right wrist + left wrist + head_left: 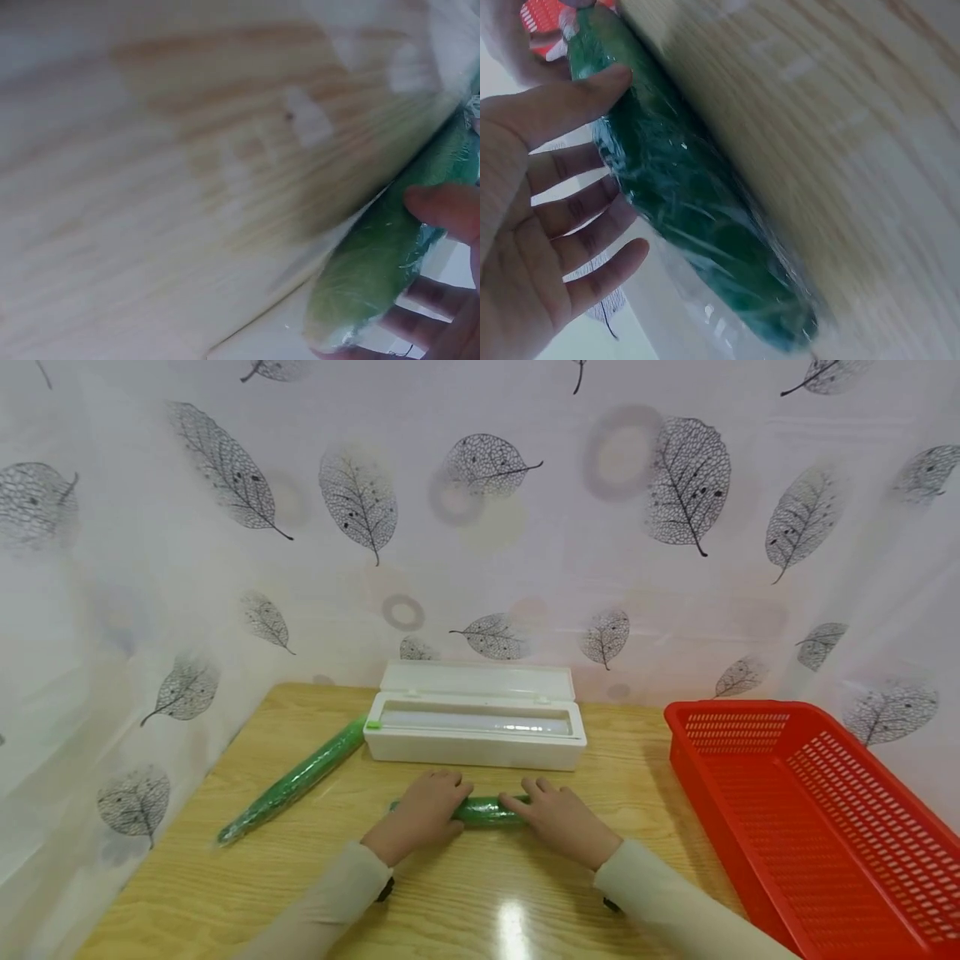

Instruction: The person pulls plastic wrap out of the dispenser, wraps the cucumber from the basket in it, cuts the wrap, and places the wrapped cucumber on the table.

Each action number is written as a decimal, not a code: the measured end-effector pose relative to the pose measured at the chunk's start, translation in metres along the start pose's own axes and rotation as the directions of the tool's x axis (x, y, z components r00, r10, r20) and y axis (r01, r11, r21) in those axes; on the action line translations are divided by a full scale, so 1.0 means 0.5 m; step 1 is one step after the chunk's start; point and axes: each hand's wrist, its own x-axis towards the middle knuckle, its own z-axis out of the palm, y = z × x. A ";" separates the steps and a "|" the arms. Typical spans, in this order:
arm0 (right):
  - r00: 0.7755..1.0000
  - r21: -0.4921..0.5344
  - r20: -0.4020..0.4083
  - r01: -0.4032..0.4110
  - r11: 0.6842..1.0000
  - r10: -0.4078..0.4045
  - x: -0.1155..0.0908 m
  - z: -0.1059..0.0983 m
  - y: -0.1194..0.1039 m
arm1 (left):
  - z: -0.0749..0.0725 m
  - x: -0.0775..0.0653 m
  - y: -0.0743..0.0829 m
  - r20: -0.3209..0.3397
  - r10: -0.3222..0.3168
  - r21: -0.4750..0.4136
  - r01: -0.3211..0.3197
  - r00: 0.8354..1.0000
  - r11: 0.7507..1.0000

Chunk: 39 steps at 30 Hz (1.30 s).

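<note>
A cucumber wrapped in clear film [486, 812] lies crosswise on the table in front of me. My left hand [423, 812] holds its left part, and in the left wrist view the thumb lies on one side of the cucumber [697, 202] and the fingers on the other. Toward the other end, my right hand [564, 820] grips it too; the right wrist view shows the thumb against the wrapped cucumber [375, 270] with fingers behind. Both hands cover much of it in the head view. Loose film shows along its side in the left wrist view.
Behind the hands stands a white cling film box [474, 750], lid raised, a roll inside. Another wrapped cucumber [296, 781] lies slantwise on the left, its upper end by the box. A red plastic basket [712, 802] stands at the right. A leaf-patterned curtain [525, 552] hangs behind the table.
</note>
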 end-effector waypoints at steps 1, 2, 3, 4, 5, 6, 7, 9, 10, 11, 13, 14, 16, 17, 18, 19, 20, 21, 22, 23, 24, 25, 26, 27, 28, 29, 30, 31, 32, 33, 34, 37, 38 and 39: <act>1.000 0.008 0.006 -0.002 1.000 0.002 0.000 0.000 0.000 | 0.001 -0.003 -0.006 -0.002 -0.002 -0.015 0.002 1.000 1.000; 1.000 0.016 0.012 -0.004 1.000 0.003 0.000 0.000 0.001 | 0.002 -0.008 -0.014 0.001 -0.007 -0.032 0.007 1.000 0.999; 1.000 0.023 0.017 -0.007 1.000 0.006 0.000 -0.001 0.001 | 0.002 -0.013 -0.022 0.004 -0.016 -0.049 0.016 1.000 0.999; 1.000 0.027 0.023 -0.009 1.000 0.008 0.001 -0.002 0.002 | 0.002 -0.019 -0.031 0.008 -0.028 -0.058 0.028 1.000 0.998; 1.000 0.031 0.028 -0.009 0.999 0.008 0.001 -0.003 0.002 | 0.001 -0.026 -0.040 0.011 -0.042 -0.065 0.043 0.999 0.997; 0.999 0.033 0.031 -0.009 0.999 0.008 0.001 -0.004 0.002 | 0.000 -0.033 -0.049 0.013 -0.061 -0.071 0.062 0.998 0.996; 0.999 0.035 0.034 -0.008 0.999 0.007 0.001 -0.005 0.003 | -0.002 -0.041 -0.058 0.012 -0.081 -0.075 0.082 0.997 0.994; 0.999 0.038 0.035 -0.009 0.999 0.007 0.001 -0.008 0.004 | -0.006 -0.056 -0.073 -0.001 -0.115 -0.078 0.114 0.993 0.990; 0.999 0.039 0.036 -0.007 0.999 0.006 0.001 -0.009 0.004 | -0.008 -0.064 -0.080 -0.014 -0.126 -0.076 0.124 0.992 0.989; 0.999 0.041 0.036 -0.007 0.999 0.005 0.002 -0.010 0.004 | -0.010 -0.072 -0.086 -0.030 -0.130 -0.075 0.128 0.991 0.989; 0.999 0.038 0.036 -0.006 0.999 0.005 0.004 -0.009 0.005 | -0.011 -0.082 -0.094 -0.063 -0.124 -0.073 0.119 0.990 0.990; 0.999 0.037 0.036 -0.006 0.999 0.005 0.004 -0.009 0.005 | -0.010 -0.085 -0.096 -0.078 -0.114 -0.072 0.108 0.990 0.992; 0.999 0.034 0.032 -0.006 0.999 0.005 0.005 -0.007 0.005 | -0.007 -0.090 -0.098 -0.086 -0.097 -0.078 0.090 0.992 0.993; 1.000 0.031 0.031 -0.006 0.999 0.005 0.005 -0.007 0.006 | -0.005 -0.090 -0.098 -0.084 -0.089 -0.087 0.082 0.992 0.993; 1.000 0.029 0.029 -0.006 1.000 0.005 0.005 -0.007 0.006 | -0.002 -0.090 -0.098 -0.075 -0.086 -0.095 0.079 0.993 0.992; 1.000 0.026 0.028 -0.006 1.000 0.005 0.005 -0.007 0.006 | 0.000 -0.090 -0.097 -0.063 -0.083 -0.100 0.076 0.995 0.992; 1.000 0.026 0.029 -0.005 1.000 0.005 0.005 -0.007 0.006 | 0.002 -0.089 -0.097 -0.052 -0.083 -0.107 0.077 0.995 0.991; 1.000 0.021 0.029 -0.004 1.000 0.003 0.005 -0.007 0.006 | 0.005 -0.089 -0.096 -0.043 -0.084 -0.109 0.079 0.996 0.991; 1.000 0.014 0.031 -0.002 1.000 0.001 0.006 -0.007 0.006 | 0.007 -0.088 -0.095 -0.037 -0.086 -0.109 0.082 0.996 0.991; 1.000 0.011 0.030 -0.001 1.000 0.000 0.006 -0.007 0.006 | 0.009 -0.087 -0.095 -0.035 -0.086 -0.110 0.081 0.996 0.991; 1.000 0.007 0.029 0.000 1.000 0.000 0.006 -0.006 0.006 | 0.012 -0.085 -0.094 -0.030 -0.087 -0.103 0.084 0.996 0.991; 1.000 0.004 0.027 0.000 1.000 0.000 0.007 -0.006 0.006 | 0.013 -0.083 -0.094 -0.030 -0.087 -0.097 0.083 0.996 0.992; 1.000 0.003 0.025 0.001 1.000 -0.001 0.008 -0.006 0.005 | 0.015 -0.081 -0.094 -0.028 -0.089 -0.093 0.086 0.996 0.992; 1.000 0.002 0.023 0.001 1.000 -0.001 0.008 -0.007 0.005 | 0.017 -0.079 -0.094 -0.020 -0.093 -0.093 0.091 0.995 0.992; 1.000 0.004 0.022 0.000 1.000 0.000 0.009 -0.007 0.005 | 0.017 -0.075 -0.094 -0.009 -0.096 -0.096 0.094 0.995 0.991; 1.000 0.008 0.021 -0.001 1.000 0.001 0.009 -0.008 0.005 | 0.017 -0.072 -0.094 0.002 -0.098 -0.102 0.097 0.995 0.990; 1.000 0.010 0.023 -0.002 1.000 0.001 0.009 -0.008 0.005 | 0.016 -0.068 -0.094 0.019 -0.101 -0.102 0.103 0.995 0.989; 1.000 0.014 0.024 -0.001 1.000 0.001 0.009 -0.009 0.005 | 0.015 -0.065 -0.094 0.033 -0.105 -0.110 0.108 0.994 0.988; 1.000 0.017 0.026 -0.001 1.000 0.000 0.009 -0.009 0.005 | 0.014 -0.062 -0.094 0.051 -0.110 -0.119 0.115 0.993 0.986; 1.000 0.020 0.027 0.000 1.000 0.000 0.009 -0.009 0.005 | 0.013 -0.060 -0.094 0.066 -0.113 -0.126 0.121 0.991 0.985; 1.000 0.024 0.027 0.000 1.000 0.000 0.009 -0.010 0.004 | 0.013 -0.057 -0.094 0.079 -0.115 -0.130 0.125 0.990 0.984; 1.000 0.030 0.028 -0.001 1.000 0.000 0.009 -0.010 0.003 | 0.012 -0.052 -0.094 0.107 -0.117 -0.138 0.132 0.987 0.982; 1.000 0.030 0.028 -0.001 1.000 0.000 0.010 -0.010 0.003 | 0.011 -0.050 -0.094 0.117 -0.118 -0.141 0.134 0.986 0.981; 1.000 0.032 0.028 -0.002 0.999 0.001 0.010 -0.010 0.003 | 0.011 -0.049 -0.094 0.126 -0.117 -0.145 0.135 0.985 0.980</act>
